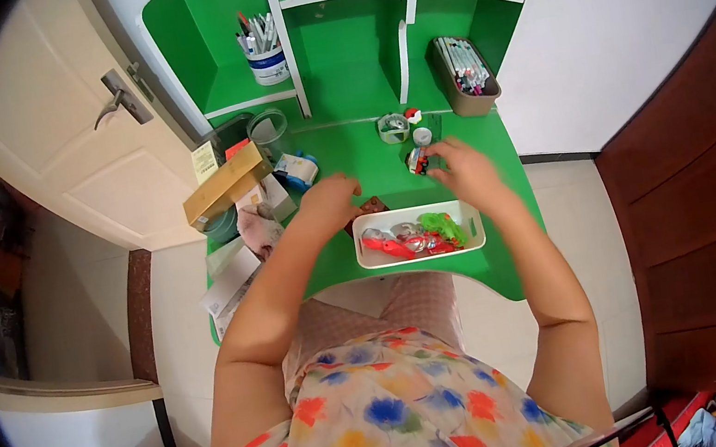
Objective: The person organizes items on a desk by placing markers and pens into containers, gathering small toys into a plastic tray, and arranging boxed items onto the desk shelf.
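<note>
My right hand [465, 171] reaches over the right part of the green desk, thumb and forefinger apart. Their tips are at the right side of a small red, white and dark toy [416, 161]; whether they touch it I cannot tell. My left hand [333, 197] hovers by a brown, knobbly piece [369, 209], its fingers loosely bent and apart, partly hidden by the back of the hand. Between my forearms stands a white tray [367, 261] with a red item [388, 245], a bright green item [443, 227] and clear, shiny pieces.
Behind the toy are a clear tub [394, 129], a white round lid [423, 135] and a red-and-white piece [413, 115]. Boxes, including a gold one [226, 188], crowd the desk's left. A pen cup [268, 67] and a marker basket [470, 93] occupy the green shelves.
</note>
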`<state>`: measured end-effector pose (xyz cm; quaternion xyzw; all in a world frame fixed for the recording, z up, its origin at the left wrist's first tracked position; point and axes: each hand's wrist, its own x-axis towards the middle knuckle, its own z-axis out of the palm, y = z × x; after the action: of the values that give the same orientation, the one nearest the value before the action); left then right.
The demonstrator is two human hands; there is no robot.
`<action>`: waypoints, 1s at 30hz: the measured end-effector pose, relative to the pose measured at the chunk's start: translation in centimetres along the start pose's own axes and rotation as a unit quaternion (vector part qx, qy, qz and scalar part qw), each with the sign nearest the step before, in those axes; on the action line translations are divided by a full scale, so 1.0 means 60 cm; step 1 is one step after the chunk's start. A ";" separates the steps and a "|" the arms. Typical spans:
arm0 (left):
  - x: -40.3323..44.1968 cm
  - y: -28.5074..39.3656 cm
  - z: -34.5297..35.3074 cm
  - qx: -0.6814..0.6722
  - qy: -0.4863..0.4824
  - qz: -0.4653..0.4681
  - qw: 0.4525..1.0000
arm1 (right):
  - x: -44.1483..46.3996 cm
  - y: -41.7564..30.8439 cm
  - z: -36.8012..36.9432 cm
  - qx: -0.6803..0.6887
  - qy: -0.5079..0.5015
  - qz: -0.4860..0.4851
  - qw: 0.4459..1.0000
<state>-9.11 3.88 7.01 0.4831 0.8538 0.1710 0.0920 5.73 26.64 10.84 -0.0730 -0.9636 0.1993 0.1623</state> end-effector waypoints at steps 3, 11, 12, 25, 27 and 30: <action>0.021 -0.003 0.012 0.031 -0.071 -0.050 0.996 | 0.038 0.026 0.053 -0.076 0.021 -0.055 0.995; 0.070 -0.068 0.087 0.049 -0.133 -0.035 0.989 | 0.059 0.052 0.102 -0.138 -0.016 -0.033 0.990; 0.069 -0.065 0.085 0.052 -0.121 -0.030 0.991 | 0.057 0.052 0.100 -0.133 -0.018 -0.032 0.991; -0.005 0.064 -0.087 -0.067 0.101 0.022 0.992 | -0.049 -0.029 -0.015 0.119 0.144 -0.042 0.981; -0.012 0.071 -0.075 0.000 0.084 0.088 0.993 | -0.076 -0.047 -0.031 0.149 0.152 -0.038 0.976; -0.029 0.101 -0.060 0.053 0.046 0.118 0.991 | -0.113 -0.068 -0.036 0.175 0.133 -0.039 0.975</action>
<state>-4.56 4.55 12.61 0.5765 0.8019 0.1571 0.0064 12.50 22.33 12.46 -0.0318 -0.8854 0.3474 0.3072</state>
